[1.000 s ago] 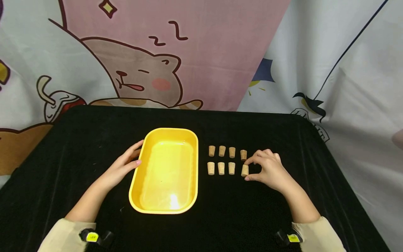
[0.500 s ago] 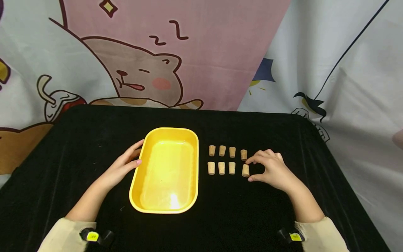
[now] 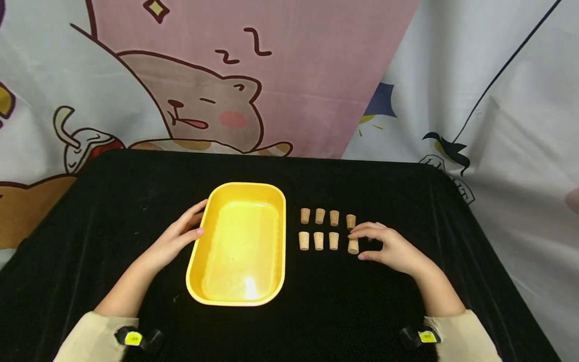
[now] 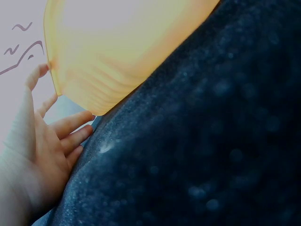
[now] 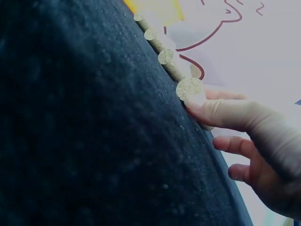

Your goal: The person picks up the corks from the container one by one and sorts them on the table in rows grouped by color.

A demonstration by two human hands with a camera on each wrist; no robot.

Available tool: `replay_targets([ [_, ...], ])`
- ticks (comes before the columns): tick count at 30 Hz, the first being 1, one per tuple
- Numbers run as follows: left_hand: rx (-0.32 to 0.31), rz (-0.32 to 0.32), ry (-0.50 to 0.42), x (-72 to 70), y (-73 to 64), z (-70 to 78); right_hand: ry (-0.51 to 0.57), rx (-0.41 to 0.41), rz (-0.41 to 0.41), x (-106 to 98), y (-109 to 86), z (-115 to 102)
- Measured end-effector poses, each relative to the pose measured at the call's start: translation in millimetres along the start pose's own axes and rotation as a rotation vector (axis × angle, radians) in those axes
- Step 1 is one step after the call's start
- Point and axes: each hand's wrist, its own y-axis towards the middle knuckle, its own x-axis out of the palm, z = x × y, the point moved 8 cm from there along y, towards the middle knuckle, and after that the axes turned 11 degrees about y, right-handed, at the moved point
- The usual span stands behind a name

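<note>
My left hand (image 3: 178, 236) rests against the left side of a yellow plastic tray (image 3: 281, 241), fingers extended and the fingertips touching its wall. In the left wrist view, the fingers of that hand (image 4: 51, 146) meet the tray's edge (image 4: 99, 101). To the right, my right hand (image 3: 391, 249) is over the nearest cork stopper (image 3: 353, 246) of the rightmost pair. Its fingertips cover that cork's upper end, and the thumb lies beside the lower end with a small gap. In the right wrist view, the thumb overlaps part of this cork (image 5: 189, 87).
Several more tapered cork stoppers stand in two rows between tray and right hand, such as a back-row cork (image 3: 319, 216) and a front-row cork (image 3: 318, 241). The rightmost back cork (image 3: 350, 221) is close to the fingertips. Black cloth (image 3: 316, 311) covers the table; a printed curtain (image 3: 316, 75) hangs behind.
My right thumb has come away from the front right cork, which it pinched a second ago. The fingers have dropped over its upper end. The left hand and the tray stay put.
</note>
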Motion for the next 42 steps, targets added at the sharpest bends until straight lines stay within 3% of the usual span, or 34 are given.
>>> replay_targets([
  [11,-0.017,0.001,0.013,-2.2,0.6,-1.2,0.056,0.006,0.058,2.6,3.3,3.6],
  [22,-0.008,-0.003,0.01,-1.7,-0.3,-1.9,0.074,0.004,0.084,-1.2,2.9,-36.8],
  [32,0.004,-0.005,0.002,0.1,-0.4,-1.2,0.041,-0.067,0.147,-6.3,-4.1,-9.3],
  [36,0.009,-0.004,0.0,0.2,-0.1,-0.4,-0.01,-0.064,0.226,-8.3,-12.6,-15.5],
  [42,0.005,-0.004,0.007,0.2,0.0,-0.9,-0.116,-0.01,0.415,-8.4,-24.4,-24.5],
])
